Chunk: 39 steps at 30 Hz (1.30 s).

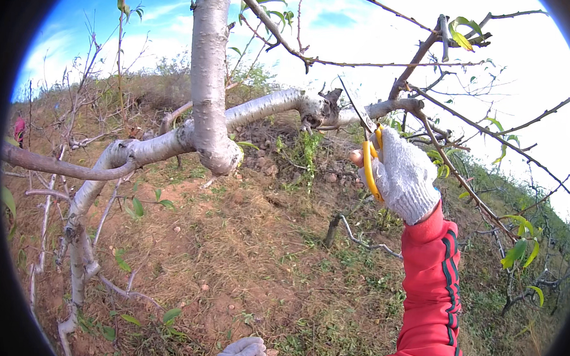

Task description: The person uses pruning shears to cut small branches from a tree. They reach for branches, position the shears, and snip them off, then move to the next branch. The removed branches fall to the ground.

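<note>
My right hand (pixel 401 172), in a white knitted glove, grips a pair of scissors with yellow loop handles (pixel 371 175). A bare fingertip pokes out of the glove beside the handles. The metal blades (pixel 359 107) point up and to the left, close together, and in the picture they cross in front of a pale tree limb (pixel 269 104). I see no twig between them. Above the tip runs a thin budded branch (pixel 368 65). My left hand (pixel 243 353), also gloved, is low at the bottom edge with its fingers curled; its palm is hidden.
A thick pale upright limb (pixel 211 68) hangs in front of me, joined to the crooked trunk (pixel 107 164). Bare branches (pixel 490 133) with a few leaves spread at right. The slope (pixel 242 253) carries dry grass and weeds. A distant person in pink (pixel 19 129) is at far left.
</note>
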Each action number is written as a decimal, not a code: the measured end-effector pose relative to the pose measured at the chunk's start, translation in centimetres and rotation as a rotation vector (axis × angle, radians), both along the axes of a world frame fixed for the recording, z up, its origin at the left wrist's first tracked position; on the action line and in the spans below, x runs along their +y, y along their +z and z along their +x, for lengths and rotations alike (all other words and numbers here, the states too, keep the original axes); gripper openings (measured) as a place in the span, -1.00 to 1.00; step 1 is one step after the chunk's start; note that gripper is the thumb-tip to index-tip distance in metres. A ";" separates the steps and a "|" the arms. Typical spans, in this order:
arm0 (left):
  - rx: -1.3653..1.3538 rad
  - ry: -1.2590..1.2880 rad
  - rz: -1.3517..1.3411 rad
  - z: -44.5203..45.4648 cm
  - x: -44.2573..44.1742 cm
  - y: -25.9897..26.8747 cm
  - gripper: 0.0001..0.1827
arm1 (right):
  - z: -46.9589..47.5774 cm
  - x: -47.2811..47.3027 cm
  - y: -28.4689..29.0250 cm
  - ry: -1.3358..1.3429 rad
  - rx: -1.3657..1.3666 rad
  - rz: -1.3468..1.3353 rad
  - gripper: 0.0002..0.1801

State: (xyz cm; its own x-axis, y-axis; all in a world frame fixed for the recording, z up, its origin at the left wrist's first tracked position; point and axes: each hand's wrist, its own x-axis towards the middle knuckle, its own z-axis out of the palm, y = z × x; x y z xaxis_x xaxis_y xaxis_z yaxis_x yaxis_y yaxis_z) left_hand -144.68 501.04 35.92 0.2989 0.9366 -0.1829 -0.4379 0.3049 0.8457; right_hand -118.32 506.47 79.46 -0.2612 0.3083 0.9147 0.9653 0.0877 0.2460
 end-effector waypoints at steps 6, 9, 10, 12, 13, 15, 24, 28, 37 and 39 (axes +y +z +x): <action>0.022 0.011 0.016 0.2 -0.1 0.3 -0.74 | -0.9 -0.1 2.3 0.087 -0.082 0.072 -0.44; 0.025 -0.003 0.047 0.1 -0.1 -0.1 -0.72 | -1.6 0.1 2.8 0.078 -0.016 -0.011 -0.43; 0.034 -0.003 0.057 0.1 -0.1 -0.2 -0.71 | -1.9 0.3 3.0 0.201 0.044 -0.047 -0.41; 0.038 -0.003 0.084 0.0 0.0 -0.4 -0.70 | -2.3 0.5 3.0 0.094 0.058 -0.062 -0.39; 0.036 -0.005 0.098 -0.1 0.0 -0.4 -0.69 | -2.4 0.5 3.1 0.053 0.059 -0.057 -0.39; 0.034 -0.003 0.104 -0.1 -0.1 -0.4 -0.69 | -2.6 0.6 3.0 0.055 0.123 -0.103 -0.40; 0.080 0.038 0.098 0.1 0.1 -0.7 -0.67 | -2.7 1.3 2.1 0.105 0.211 -0.169 -0.53; 0.040 0.020 0.062 0.1 0.3 -1.0 -0.67 | -2.3 1.9 2.1 0.072 0.282 -0.207 -0.56; 0.053 0.054 0.042 -0.3 -0.1 0.3 -0.69 | -0.6 4.8 -7.8 0.466 0.393 -0.256 -0.69; 0.064 0.051 0.037 -0.4 -0.3 0.7 -0.70 | -0.8 6.4 -10.2 0.576 0.626 -0.530 -0.60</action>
